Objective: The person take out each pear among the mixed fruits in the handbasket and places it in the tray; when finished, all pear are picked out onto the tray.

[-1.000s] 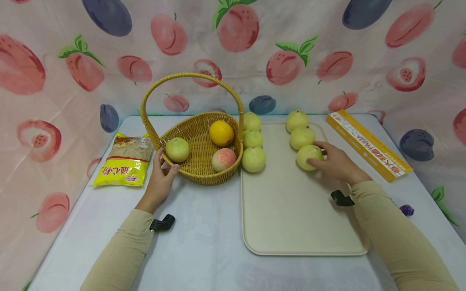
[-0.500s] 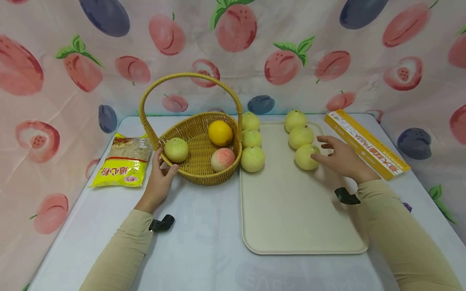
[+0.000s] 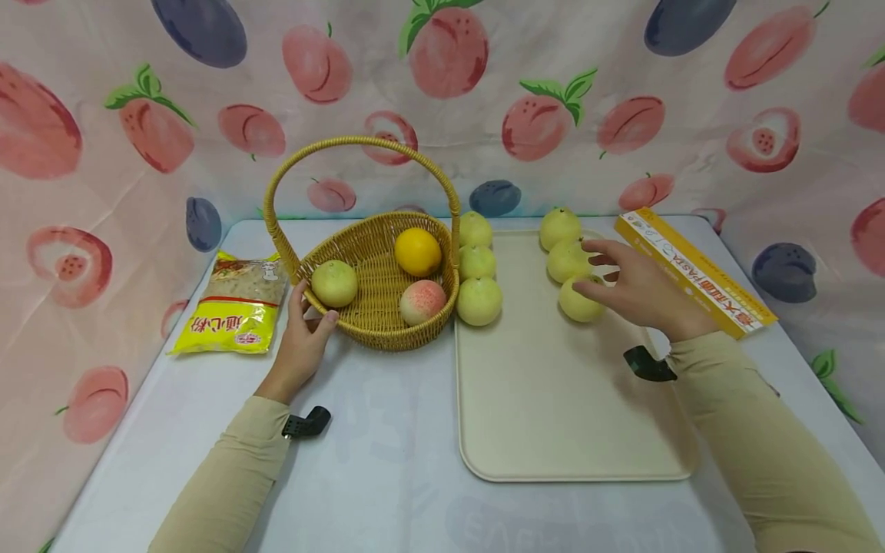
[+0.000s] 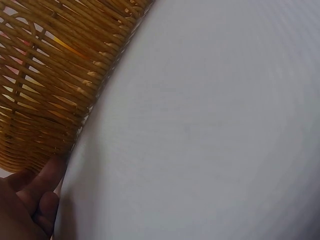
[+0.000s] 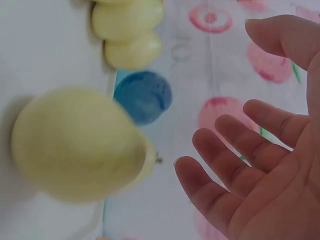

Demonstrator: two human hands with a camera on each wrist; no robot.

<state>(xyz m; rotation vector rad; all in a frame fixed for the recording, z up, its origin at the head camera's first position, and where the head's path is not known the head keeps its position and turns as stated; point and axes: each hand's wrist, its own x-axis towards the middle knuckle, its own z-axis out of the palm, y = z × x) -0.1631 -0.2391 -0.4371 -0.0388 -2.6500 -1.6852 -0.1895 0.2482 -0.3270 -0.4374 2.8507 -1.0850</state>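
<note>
My left hand (image 3: pixel 300 349) holds the near left side of a wicker basket (image 3: pixel 397 338), thumb at the front rim; the left wrist view shows its fingers (image 4: pixel 47 177) low against the weave. Inside the basket are a pale yellow-green pear (image 3: pixel 335 283), an orange (image 3: pixel 418 252) and a pink-and-cream peach (image 3: pixel 422 302). Over the tray's right side, my right hand (image 3: pixel 643 288) has its fingers spread and holds nothing. Right by its fingertips are the front pear (image 3: pixel 577 301) and the middle pear (image 3: pixel 565 261) of a row of three. In the right wrist view a gap separates fingers and fruit.
A beige tray (image 3: pixel 567 415) bears the right row and, along its left edge, another row of three pears (image 3: pixel 478 302). A yellow noodle bag (image 3: pixel 235 307) lies left of the basket, a long pasta box (image 3: pixel 698 273) at the right. Behind hangs a fruit-print cloth (image 3: pixel 442 107).
My right hand has let go of the front pear in the right row, drawn back to the right, then come forward over the row again with spread fingers. The left hand stays at the basket.
</note>
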